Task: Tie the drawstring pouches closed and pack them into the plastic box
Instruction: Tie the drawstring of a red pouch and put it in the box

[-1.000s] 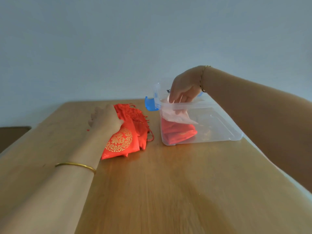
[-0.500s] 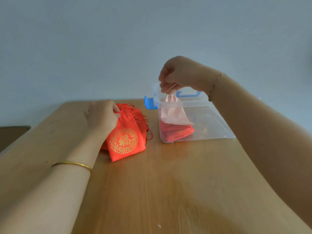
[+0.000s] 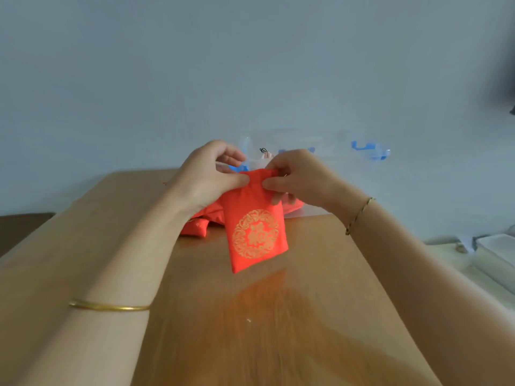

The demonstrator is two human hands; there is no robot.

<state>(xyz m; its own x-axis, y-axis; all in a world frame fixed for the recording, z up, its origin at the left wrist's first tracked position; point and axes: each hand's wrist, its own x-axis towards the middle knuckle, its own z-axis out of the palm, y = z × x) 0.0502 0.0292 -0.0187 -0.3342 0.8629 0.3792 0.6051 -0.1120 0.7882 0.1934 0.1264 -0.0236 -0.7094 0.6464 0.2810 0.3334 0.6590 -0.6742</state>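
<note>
Table (image 3: 250, 330) of brown wood fills the lower view; plastic box (image 3: 312, 211) stands at its far end, blurred and mostly hidden behind the hands, with a blue latch (image 3: 367, 149) showing; left hand (image 3: 206, 176) and right hand (image 3: 295, 176) each pinch the top edge of a red pouch (image 3: 255, 232), thumbs nearly touching; it hangs above the table, gold emblem facing the camera; more red pouches (image 3: 195, 229) lie heaped behind the left wrist; gold bangle (image 3: 108, 306) circles the left forearm; thin bracelet (image 3: 359, 215) circles the right wrist.
</note>
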